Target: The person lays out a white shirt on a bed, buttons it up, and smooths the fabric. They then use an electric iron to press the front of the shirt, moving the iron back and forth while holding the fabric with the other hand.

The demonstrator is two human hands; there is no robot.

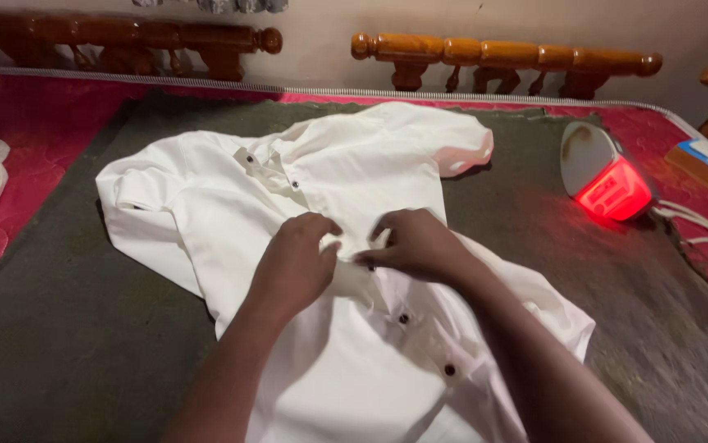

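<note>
Under both hands lies a white shirt (346, 271), spread flat on a grey blanket (83, 328) over the bed. Left hand (295, 261) palm down, fingers curled, pinching the button placket. Right hand (415, 244) facing it, fingertips nearly touching the left, also pinching fabric at the placket. Forearms angle in from the bottom edge. Well right of the right hand, an iron (604, 172) stands upright, glowing red. Behind the hands, a wooden rail (502, 56).

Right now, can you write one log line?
left hand: pinching white shirt | right hand: pinching shirt front | iron: upright, right
</note>
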